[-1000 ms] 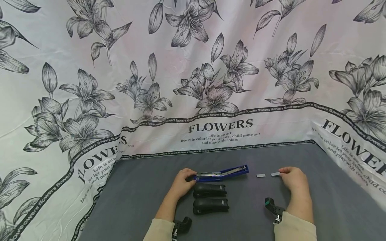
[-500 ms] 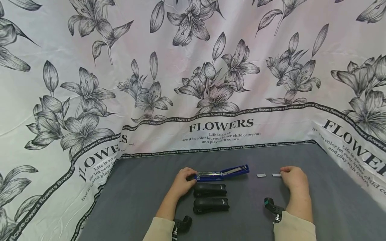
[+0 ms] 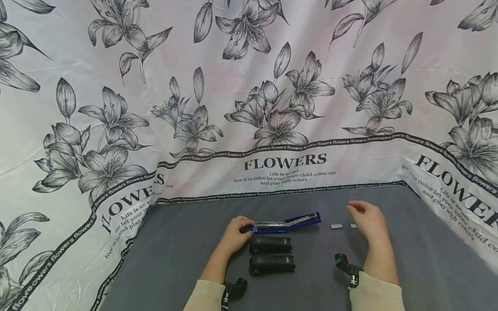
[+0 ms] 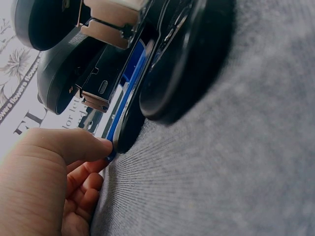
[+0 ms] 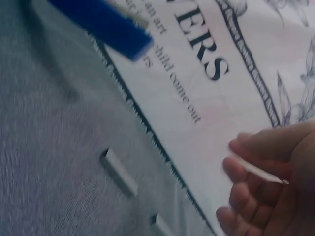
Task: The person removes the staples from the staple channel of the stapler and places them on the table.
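A blue stapler (image 3: 285, 224) lies unfolded on the grey cloth, its metal channel showing. My left hand (image 3: 236, 233) pinches its left end between thumb and fingers; the left wrist view shows the thumb (image 4: 98, 147) on the blue edge. Two black staplers (image 3: 270, 245) lie side by side just nearer to me. My right hand (image 3: 367, 220) is above the cloth at the right, fingers loosely bent, with nothing visible in its grasp. Below it are two staple strips: one strip (image 3: 336, 226) in plain sight, the other strip (image 3: 353, 226) partly covered by the hand.
The grey cloth (image 3: 311, 285) covers the table. A white flower-printed curtain (image 3: 288, 168) rises along the back and both sides. A black camera mount is strapped at each wrist, the right one (image 3: 348, 265) close above the cloth.
My right hand has left the right staple strip, rising and moving left towards the back. The strip stays on the cloth. My left hand keeps its place on the blue stapler.
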`<state>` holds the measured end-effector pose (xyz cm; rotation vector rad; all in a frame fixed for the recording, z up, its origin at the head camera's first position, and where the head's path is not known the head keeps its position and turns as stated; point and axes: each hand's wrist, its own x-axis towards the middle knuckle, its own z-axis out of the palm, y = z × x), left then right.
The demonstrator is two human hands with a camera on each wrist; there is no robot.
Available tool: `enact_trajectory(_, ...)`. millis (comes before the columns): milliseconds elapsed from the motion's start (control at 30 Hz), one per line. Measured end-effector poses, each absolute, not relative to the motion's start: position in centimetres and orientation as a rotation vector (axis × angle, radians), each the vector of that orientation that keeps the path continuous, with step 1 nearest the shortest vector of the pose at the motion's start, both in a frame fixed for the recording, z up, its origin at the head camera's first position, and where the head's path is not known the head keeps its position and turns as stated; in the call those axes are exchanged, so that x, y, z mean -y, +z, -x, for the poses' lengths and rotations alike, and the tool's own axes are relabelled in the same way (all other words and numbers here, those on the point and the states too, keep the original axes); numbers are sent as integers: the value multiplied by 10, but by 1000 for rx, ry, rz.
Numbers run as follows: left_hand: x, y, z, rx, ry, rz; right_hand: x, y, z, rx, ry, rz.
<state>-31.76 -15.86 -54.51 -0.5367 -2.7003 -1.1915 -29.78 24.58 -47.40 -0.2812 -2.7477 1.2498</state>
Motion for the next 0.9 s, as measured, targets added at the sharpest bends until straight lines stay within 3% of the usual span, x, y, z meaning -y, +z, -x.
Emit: enact_trajectory(900, 159, -547, 319, 2719, -1192, 524, -155, -420, 284, 2609, 1222, -296)
